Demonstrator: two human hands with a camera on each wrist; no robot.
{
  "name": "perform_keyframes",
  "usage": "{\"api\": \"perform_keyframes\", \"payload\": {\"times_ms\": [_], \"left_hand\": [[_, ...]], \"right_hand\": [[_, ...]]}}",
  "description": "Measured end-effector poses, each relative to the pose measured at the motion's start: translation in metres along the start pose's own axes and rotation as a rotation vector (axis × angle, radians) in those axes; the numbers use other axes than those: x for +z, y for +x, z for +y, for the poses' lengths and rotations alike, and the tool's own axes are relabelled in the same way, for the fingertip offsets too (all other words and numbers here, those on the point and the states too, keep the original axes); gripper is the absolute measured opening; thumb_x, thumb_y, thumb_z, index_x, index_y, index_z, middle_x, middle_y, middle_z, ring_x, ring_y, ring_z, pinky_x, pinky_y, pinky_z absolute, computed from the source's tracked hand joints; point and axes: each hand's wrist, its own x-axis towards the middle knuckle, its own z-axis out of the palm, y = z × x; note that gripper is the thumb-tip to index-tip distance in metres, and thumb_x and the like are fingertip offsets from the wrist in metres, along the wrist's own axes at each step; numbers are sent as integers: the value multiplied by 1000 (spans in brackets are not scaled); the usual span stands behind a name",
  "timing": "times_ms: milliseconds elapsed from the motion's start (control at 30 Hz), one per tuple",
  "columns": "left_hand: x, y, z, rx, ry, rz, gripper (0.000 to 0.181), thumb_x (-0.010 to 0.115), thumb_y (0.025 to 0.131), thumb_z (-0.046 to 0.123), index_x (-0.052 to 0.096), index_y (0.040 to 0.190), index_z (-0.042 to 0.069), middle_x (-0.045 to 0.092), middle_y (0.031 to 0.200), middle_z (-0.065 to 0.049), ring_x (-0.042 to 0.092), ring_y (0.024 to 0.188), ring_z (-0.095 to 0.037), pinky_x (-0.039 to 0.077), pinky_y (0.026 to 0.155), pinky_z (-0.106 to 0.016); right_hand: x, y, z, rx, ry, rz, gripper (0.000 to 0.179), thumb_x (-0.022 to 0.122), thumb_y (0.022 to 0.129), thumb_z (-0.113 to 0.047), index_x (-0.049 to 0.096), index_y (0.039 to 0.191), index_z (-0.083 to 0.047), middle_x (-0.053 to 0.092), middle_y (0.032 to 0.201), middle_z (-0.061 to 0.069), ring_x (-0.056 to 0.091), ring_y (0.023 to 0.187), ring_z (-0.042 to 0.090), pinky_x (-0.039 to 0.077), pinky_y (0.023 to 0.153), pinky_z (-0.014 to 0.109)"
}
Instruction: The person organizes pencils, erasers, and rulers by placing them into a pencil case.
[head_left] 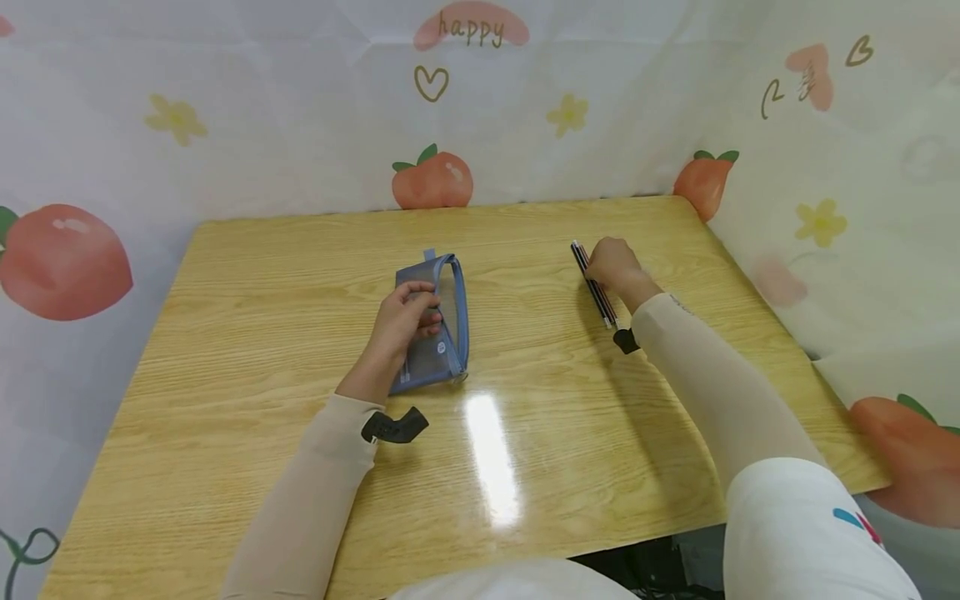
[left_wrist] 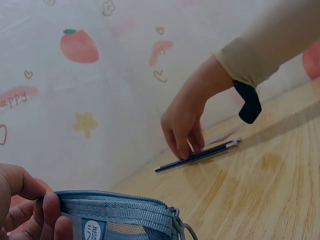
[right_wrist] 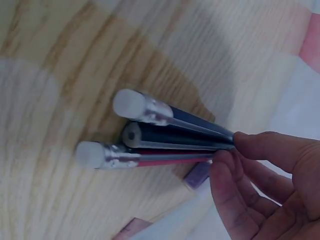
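A blue mesh pencil case [head_left: 427, 367] lies on the left half of the table with its zipped mouth gaping toward the right. My left hand [head_left: 405, 321] grips the edge of that mouth; in the left wrist view the fingers [left_wrist: 51, 207] pinch the zipper band near a white label [left_wrist: 92, 230]. Farther right, my right hand [head_left: 618, 267] pinches a small bunch of pencils [head_left: 597, 293] between thumb and fingers. The right wrist view shows three pencils [right_wrist: 185, 135], dark and red, two of them with white erasers [right_wrist: 129, 104]. Their far ends are hidden behind the fingers.
The wood-grain table [head_left: 270, 333] meets a patterned cloth backdrop [head_left: 300, 108] at the back and right. A bright light reflection [head_left: 491, 458] falls near the front. Black wrist straps [head_left: 393, 426] hang from both sleeves.
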Motion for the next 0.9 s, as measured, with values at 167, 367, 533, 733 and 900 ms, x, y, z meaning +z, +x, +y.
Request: {"api": "perform_keyframes", "payload": {"times_ms": [167,367,533,733,900], "left_hand": [[1,1,-1,1,3,-1,29,56,97,14,54,125,9,57,93,-1,62,64,-4,56,59,-19],[1,1,0,3,-3,0,28,56,97,14,54,124,10,57,92,-1,61,63,-4,56,58,-19],[0,1,0,6,3,0,28,55,97,14,54,125,10,57,90,0,62,63,-4,56,59,-19],[0,1,0,8,4,-4,28,55,98,14,54,125,9,58,90,0,62,64,-5,56,59,-19],[0,1,0,10,8,-7,28,54,98,14,54,125,10,57,92,-1,61,65,-5,56,59,-19]], "right_hand": [[3,-4,-1,7,46,21,16,57,91,-3,70,86,5,68,75,16,57,53,15,54,55,29],[6,-4,-4,10,72,12,16,58,91,-3,67,81,4,63,68,12,54,51,15,49,49,26],[9,-1,-8,19,17,-11,29,60,91,-5,62,62,-3,55,51,4,51,44,14,47,47,27],[14,2,-10,18,-17,11,39,58,88,-2,53,51,-10,52,44,3,50,39,14,45,44,26],[17,3,-9,18,8,26,45,59,88,-1,44,48,-14,47,42,1,52,39,15,45,42,26]]}}
